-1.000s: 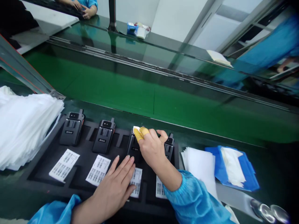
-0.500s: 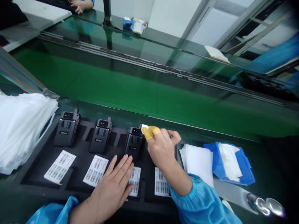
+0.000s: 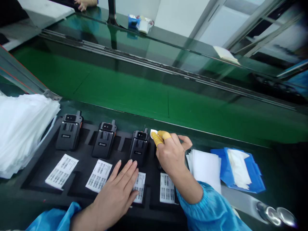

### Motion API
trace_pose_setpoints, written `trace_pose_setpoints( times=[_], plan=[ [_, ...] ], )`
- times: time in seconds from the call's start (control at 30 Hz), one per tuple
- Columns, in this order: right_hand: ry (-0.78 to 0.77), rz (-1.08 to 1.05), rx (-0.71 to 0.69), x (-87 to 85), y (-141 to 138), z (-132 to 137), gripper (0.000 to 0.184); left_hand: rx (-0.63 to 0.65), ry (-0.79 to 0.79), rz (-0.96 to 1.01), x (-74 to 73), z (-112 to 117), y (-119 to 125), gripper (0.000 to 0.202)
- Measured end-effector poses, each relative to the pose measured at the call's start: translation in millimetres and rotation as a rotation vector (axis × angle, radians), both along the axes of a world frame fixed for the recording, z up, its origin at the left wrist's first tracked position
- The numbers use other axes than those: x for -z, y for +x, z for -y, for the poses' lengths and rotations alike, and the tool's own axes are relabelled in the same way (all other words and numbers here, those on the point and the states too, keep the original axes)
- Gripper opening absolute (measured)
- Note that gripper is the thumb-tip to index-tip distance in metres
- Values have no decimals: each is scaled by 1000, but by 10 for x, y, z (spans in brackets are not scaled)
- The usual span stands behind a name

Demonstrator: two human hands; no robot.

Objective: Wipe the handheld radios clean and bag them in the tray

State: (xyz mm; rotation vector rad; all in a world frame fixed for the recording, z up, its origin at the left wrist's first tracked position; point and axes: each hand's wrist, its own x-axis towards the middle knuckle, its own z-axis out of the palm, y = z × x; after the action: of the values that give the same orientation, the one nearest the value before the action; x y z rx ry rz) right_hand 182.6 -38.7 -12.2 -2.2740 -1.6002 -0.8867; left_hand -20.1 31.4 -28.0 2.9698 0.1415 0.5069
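My left hand (image 3: 120,189) lies flat with straight fingers, its fingertips at the lower end of a black handheld radio (image 3: 139,147). Part of a white barcode label sheet (image 3: 140,189) shows from under that hand. My right hand (image 3: 172,150), with yellow finger cots on two fingers, pinches a small white pad (image 3: 153,133) just right of the radio's antenna. Two more radios, one in the middle (image 3: 104,141) and one at the left (image 3: 69,133), lie in the black foam tray (image 3: 79,200). Beneath my right hand another dark device is mostly hidden.
More label sheets (image 3: 62,171) lie below the radios. A stack of white sleeves (image 3: 24,131) stands at the left. To the right are white sheets (image 3: 205,166), a blue bin (image 3: 256,175) with white cloth, and metal caps (image 3: 273,215). Across the green conveyor (image 3: 115,83), another person's hand (image 3: 83,4) shows.
My right hand has moved slightly right with the white pad, away from the radio's antenna. My left hand stays in place. The view has shifted a little.
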Motion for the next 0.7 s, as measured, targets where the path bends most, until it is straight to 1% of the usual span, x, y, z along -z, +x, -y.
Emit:
trace_pose_setpoints(
  times=[0.17,0.23,0.33,0.47,0.7],
  plan=[
    [11,-5,-92,6,-28,-91,26,-2,17,10,2,3,9,37],
    [-10,-18,-110,5,-37,-108,28,-2,15,8,1,4,11,37],
    [-31,-32,-86,-19,-11,-56,32,1,-4,0,1,5,11,37],
    [5,-31,-54,-63,29,19,30,0,-23,9,10,9,8,37],
    [-12,-117,-59,-15,-83,-125,26,-3,-22,14,20,9,7,36]
  ],
)
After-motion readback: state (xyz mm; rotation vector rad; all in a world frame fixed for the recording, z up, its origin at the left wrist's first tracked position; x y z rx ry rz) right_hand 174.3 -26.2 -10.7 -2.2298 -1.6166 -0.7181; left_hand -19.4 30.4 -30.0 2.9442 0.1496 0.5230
